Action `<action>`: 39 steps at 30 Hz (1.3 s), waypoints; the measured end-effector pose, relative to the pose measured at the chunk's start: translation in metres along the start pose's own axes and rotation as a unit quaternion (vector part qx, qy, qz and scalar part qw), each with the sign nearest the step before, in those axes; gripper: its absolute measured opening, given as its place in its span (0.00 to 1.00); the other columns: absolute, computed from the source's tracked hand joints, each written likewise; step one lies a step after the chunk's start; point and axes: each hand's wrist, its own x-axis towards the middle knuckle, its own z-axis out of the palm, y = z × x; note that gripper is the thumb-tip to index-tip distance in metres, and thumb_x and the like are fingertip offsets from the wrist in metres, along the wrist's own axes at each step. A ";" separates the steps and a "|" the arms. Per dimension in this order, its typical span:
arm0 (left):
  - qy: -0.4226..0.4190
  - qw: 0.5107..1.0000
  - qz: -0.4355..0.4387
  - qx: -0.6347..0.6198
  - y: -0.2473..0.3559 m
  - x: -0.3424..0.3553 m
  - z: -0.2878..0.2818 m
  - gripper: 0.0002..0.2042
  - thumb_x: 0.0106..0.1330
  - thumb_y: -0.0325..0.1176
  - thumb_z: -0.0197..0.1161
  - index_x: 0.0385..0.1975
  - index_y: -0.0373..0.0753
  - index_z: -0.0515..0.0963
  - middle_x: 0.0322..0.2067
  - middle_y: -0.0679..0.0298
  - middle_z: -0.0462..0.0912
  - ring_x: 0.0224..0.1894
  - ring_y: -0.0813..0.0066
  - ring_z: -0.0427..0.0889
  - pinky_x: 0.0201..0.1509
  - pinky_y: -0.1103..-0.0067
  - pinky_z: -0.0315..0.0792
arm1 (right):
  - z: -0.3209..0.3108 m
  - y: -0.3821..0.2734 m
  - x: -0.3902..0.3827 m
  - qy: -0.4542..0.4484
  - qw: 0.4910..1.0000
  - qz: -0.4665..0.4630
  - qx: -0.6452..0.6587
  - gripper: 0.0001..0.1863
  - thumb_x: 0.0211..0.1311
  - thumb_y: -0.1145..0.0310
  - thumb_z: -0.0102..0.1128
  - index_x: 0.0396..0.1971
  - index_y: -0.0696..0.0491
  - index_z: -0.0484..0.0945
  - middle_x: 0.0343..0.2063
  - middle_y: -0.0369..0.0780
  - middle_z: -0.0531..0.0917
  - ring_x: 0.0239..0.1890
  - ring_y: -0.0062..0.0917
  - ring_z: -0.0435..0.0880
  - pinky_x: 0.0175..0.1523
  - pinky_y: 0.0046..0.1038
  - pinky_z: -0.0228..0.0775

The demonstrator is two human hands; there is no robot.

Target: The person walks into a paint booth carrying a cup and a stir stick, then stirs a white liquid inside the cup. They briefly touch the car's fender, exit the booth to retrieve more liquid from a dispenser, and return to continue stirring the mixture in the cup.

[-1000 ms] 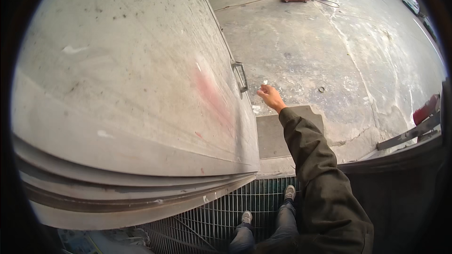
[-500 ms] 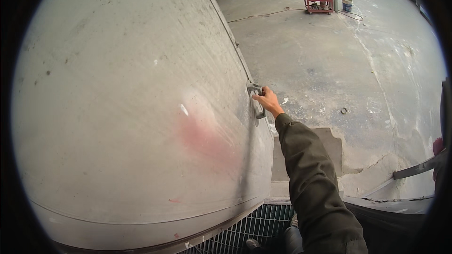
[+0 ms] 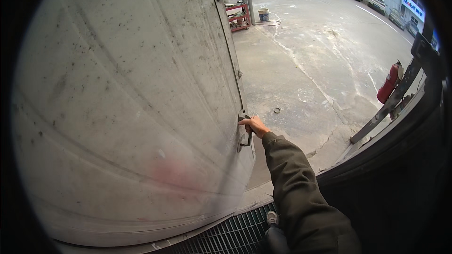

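Note:
A large dirty white door panel (image 3: 108, 103) with a faint pink smudge (image 3: 172, 174) fills the left side. Near its right edge is a grey pull handle (image 3: 248, 137). My right hand (image 3: 254, 125), reaching out from a dark olive sleeve (image 3: 299, 183), is closed around the upper part of this handle. The fingertips curled behind the handle are partly hidden. My left hand is out of view.
A metal floor grating (image 3: 226, 235) and my shoe (image 3: 272, 217) lie below. At right, a red fire extinguisher (image 3: 390, 83) hangs by a slanted post (image 3: 376, 118). Beyond stand a red cart (image 3: 238, 18), a bucket (image 3: 263, 15) and parked cars; a small ring (image 3: 277, 110) lies on the concrete.
My view has turned right, bringing the fire extinguisher and parked cars into sight. The door edge has shifted right against the floor and now covers part of the cart. My right hand still grips the handle.

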 end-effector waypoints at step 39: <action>-0.377 0.798 -0.324 -0.342 -0.350 0.727 -0.398 0.37 0.61 0.32 0.72 0.70 0.41 0.61 0.65 0.56 0.66 0.61 0.68 0.72 0.65 0.72 0.68 | 0.629 -0.370 0.364 0.223 0.974 0.027 0.014 0.13 0.55 0.61 0.71 0.21 0.54 0.82 0.19 0.33 0.81 0.27 0.19 0.79 0.42 0.25 0.67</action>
